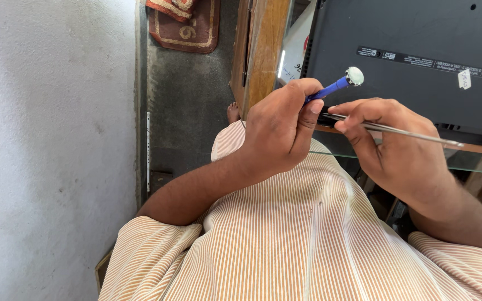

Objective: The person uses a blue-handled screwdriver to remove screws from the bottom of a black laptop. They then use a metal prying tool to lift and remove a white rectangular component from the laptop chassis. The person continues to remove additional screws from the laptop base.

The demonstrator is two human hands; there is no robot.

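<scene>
The biggest thing before you is the black laptop (414,61), which lies bottom side up on the glass table (475,161) and fills the far right part of the view. Its near edge lies along the near edge of the table, right above your hands. Left of the table stands a wooden post (263,50), and beyond it the grey floor (191,106) with a red mat (188,22) at the far end; a white wall (51,139) takes the whole left side.

Your left hand (280,131) is closed around a blue screwdriver (333,86). The fingers wrap the handle and the white round cap points away from you, over the laptop's near left corner. The tip is hidden inside your fist, so I cannot tell where it touches.

Your right hand (394,147) is also closed, pinching a thin metal rod (408,134) between thumb and first finger. The rod runs to the right along the near edge of the laptop.

For good work, I think you should keep both wrists low and steady near the table edge. Hold the screwdriver straight in line with what it turns, and press lightly so the tip does not slip. Keep the rod flat, because it could scratch the cover.
</scene>
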